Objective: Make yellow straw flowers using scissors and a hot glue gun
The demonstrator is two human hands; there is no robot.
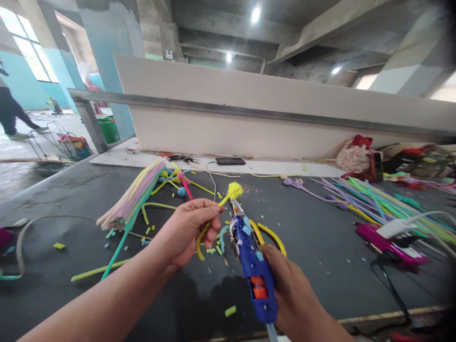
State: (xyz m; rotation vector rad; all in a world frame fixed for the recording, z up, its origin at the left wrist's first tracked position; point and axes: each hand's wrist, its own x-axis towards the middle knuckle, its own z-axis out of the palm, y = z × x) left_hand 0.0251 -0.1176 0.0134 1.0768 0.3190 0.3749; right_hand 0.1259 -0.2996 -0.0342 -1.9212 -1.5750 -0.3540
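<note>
My left hand [194, 228] pinches a yellow pipe cleaner [223, 201] between thumb and fingers. The stem ends in a fluffy yellow ball [235, 190], and its lower end curls out below the fingers. Wrapped around a blue hot glue gun [251, 266] is my right hand [288, 285], its fingers mostly hidden behind the body. The gun's metal nozzle points up and sits just under the yellow ball; whether they touch I cannot tell. Bits of blue fluff cling to the gun. Yellow curved loops [272, 235] show beside it.
A bundle of pastel pipe cleaners [133, 197] lies left, more purple and green ones [374, 197] right. Cut scraps [231, 311] are scattered about. A phone [231, 161] lies by the white partition [221, 128]. A magenta device [390, 244] with cables sits right.
</note>
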